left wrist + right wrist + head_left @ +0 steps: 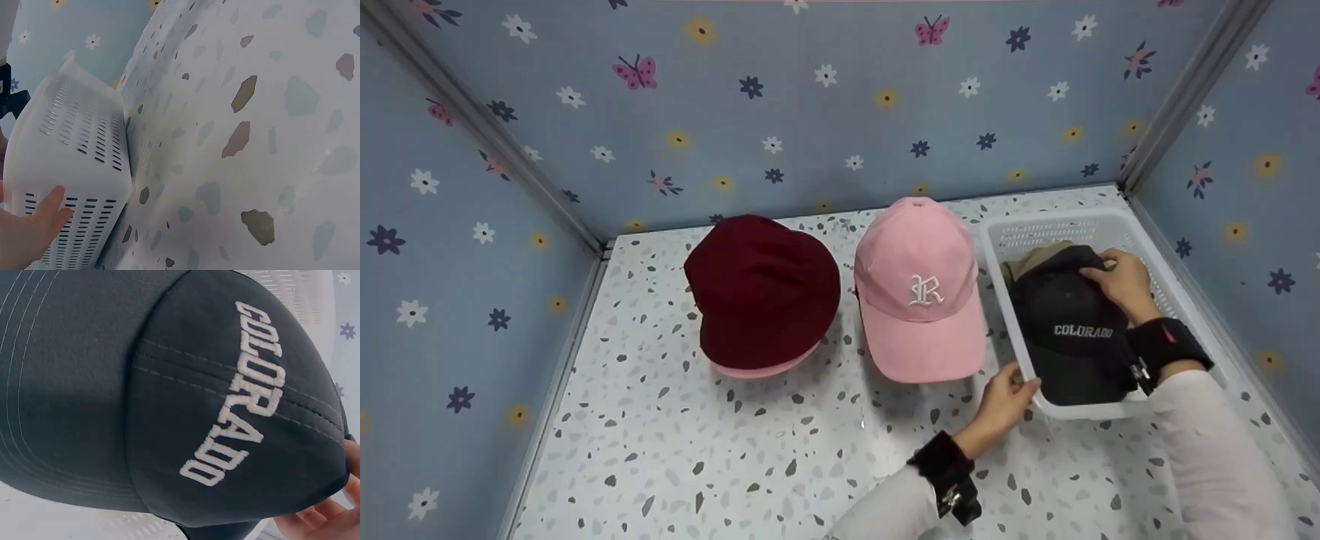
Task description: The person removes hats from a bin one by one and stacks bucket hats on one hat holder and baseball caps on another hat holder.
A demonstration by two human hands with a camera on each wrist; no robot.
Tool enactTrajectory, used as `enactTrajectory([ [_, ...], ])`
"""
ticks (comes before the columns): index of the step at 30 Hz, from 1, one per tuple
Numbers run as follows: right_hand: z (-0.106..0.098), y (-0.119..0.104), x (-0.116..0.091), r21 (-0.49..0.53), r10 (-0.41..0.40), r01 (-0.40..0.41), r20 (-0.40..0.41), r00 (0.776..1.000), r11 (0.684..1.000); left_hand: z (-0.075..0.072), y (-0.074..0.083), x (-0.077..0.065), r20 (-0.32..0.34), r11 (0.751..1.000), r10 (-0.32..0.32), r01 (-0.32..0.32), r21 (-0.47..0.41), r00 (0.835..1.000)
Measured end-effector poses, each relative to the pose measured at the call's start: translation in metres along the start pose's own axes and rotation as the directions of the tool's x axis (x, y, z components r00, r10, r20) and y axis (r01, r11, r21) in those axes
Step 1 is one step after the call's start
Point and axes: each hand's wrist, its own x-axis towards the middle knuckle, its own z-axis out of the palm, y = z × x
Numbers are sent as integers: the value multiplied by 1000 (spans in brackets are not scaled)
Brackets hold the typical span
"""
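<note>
A black baseball cap [1069, 307] with COLORADO in white letters lies in a white plastic basket [1009, 322], its brim toward the near end. My right hand [1123, 283] pinches the back of the cap's crown; in the right wrist view the fingers [323, 520] curl under the crown's edge. An olive cap [1031, 261] shows partly from beneath the black one. My left hand [1001, 401] grips the basket's near left corner, thumb over the rim. Its other fingers [48, 216] lie against the slotted outer wall in the left wrist view.
Left of the basket stands a pink cap [919, 292] with a white R. Farther left, a dark red hat [761, 292] sits over something pink [769, 366]. Flowered panels [840, 97] enclose the speckled tabletop [720, 465] at the back and sides.
</note>
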Motion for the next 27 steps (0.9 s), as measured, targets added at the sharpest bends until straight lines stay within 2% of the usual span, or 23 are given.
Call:
enactTrajectory([
  [7, -7, -4, -2, -3, -24, 24, -103, 994, 1000, 1, 0, 0, -11, 1000, -6, 5, -25, 1000],
  [13, -14, -11, -3, 16, -29, 32, -163, 986, 999, 1, -2, 0, -7, 999, 22, -22, -28, 1000],
  [21, -24, -25, -5, 40, 17, -9, -205, 979, 999, 2, 0, -1, -13, 998, 10, -10, -57, 1000],
  [27, -33, -34, -8, 51, 46, -35, -243, 969, 998, 2, 2, -1, -22, 999, -5, 4, -45, 1000],
])
